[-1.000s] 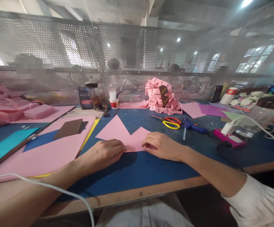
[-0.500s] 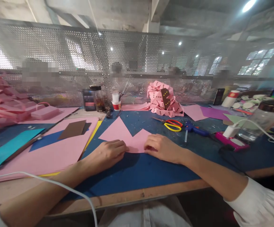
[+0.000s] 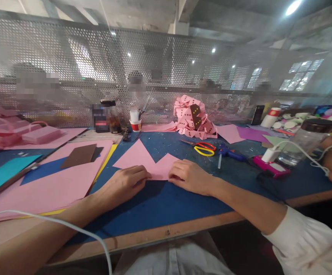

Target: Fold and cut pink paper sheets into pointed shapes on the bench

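A sheet of pink paper (image 3: pixel 157 170) with two pointed peaks along its far side lies on the blue table mat (image 3: pixel 166 206). My left hand (image 3: pixel 133 179) is closed on its near left edge, thumb and fingertips together. At the near right edge my right hand (image 3: pixel 184 176) grips the same paper with curled fingers. The fingers cover both ends of the near edge. Beyond the paper, to the right, lie scissors (image 3: pixel 205 149) with red and yellow handles and a blue glue gun (image 3: pixel 230 152).
Pink sheets (image 3: pixel 60 191) with a brown card (image 3: pixel 78 156) lie left. At the back stand a pile of dotted pink paper pieces (image 3: pixel 190 118) and a paper cup (image 3: pixel 135 125). A clear jar (image 3: pixel 297 149) and pink power strip (image 3: pixel 270 167) are right. A white cable (image 3: pixel 77 225) crosses my left forearm.
The view has turned slightly right, so everything sits a little further left. Both hands keep their hold on the pink paper. Another person's arm now shows more at the right edge.
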`<control>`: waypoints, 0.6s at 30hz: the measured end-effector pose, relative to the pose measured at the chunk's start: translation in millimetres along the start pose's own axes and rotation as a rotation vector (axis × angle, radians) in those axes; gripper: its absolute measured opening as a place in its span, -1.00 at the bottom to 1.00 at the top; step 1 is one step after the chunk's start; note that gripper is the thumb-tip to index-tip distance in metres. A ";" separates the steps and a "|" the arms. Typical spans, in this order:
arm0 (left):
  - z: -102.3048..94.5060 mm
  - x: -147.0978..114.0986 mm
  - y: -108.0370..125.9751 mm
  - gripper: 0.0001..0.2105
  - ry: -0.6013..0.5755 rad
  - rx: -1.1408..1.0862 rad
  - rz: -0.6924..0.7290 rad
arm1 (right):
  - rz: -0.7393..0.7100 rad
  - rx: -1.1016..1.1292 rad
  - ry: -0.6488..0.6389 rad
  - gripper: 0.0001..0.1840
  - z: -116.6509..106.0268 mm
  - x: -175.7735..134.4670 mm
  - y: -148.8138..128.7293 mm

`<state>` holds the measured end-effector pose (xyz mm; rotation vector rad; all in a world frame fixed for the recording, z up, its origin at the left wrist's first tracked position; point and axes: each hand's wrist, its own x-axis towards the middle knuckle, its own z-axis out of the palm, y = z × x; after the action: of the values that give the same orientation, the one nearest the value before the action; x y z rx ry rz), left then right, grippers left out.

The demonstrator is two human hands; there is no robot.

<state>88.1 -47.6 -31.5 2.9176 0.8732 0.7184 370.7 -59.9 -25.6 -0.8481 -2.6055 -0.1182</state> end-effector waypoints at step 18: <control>-0.6 3.1 9.9 -0.82 -0.067 -0.021 -0.031 | 0.030 -0.014 -0.027 -0.82 0.3 1.6 -2.0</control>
<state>95.2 -54.4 -28.2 2.8847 0.8971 0.6198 368.3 -60.6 -25.1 -0.8996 -2.6190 -0.1177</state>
